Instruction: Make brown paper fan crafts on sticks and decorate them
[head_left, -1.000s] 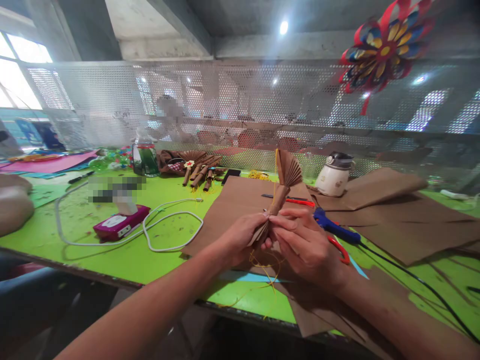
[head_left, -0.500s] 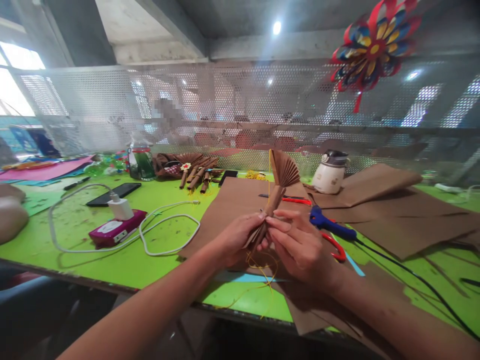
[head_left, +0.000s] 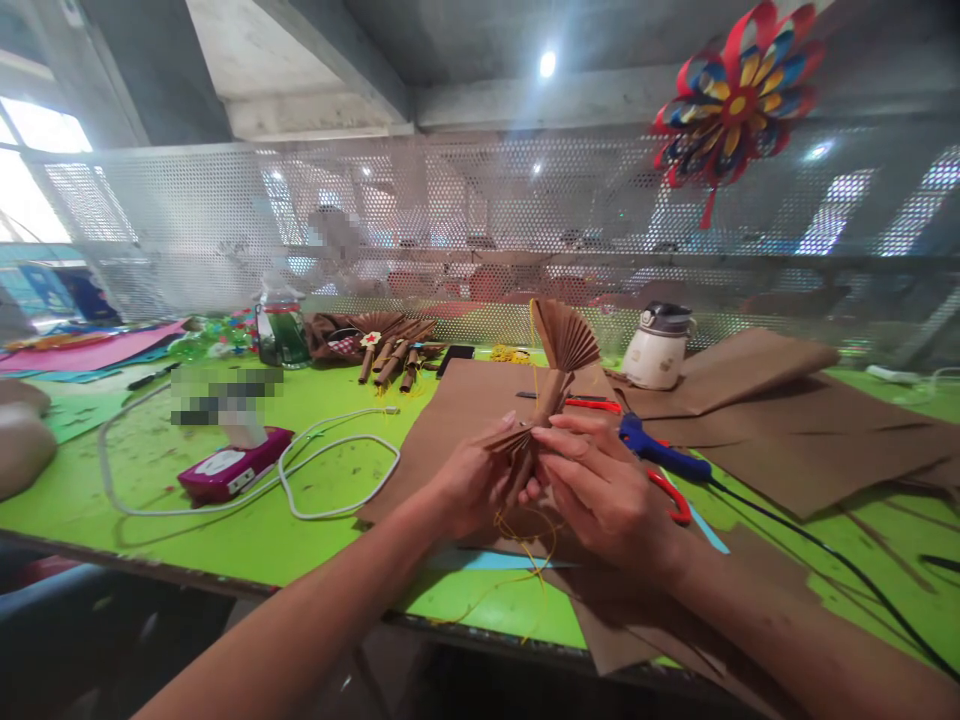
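A pleated brown paper fan (head_left: 564,345) stands upright above the green table (head_left: 315,480), its top spread open. My left hand (head_left: 471,485) pinches the lower pleats, which splay out to the left. My right hand (head_left: 600,490) grips the same lower end from the right, fingers pressed on the folds. Thin yellow thread (head_left: 525,545) dangles below my hands.
Brown paper sheets (head_left: 810,440) cover the table's right half. A blue glue gun (head_left: 660,452), red scissors (head_left: 671,498), a white jar (head_left: 658,345), finished brown fans (head_left: 390,350), a glass jar (head_left: 283,335), a pink device (head_left: 232,465) with white cable. Mesh screen behind; a person's arm at left.
The fan's lower pleats have spread apart between my fingers. My left thumb has shifted up along the folds. The view has shifted slightly.
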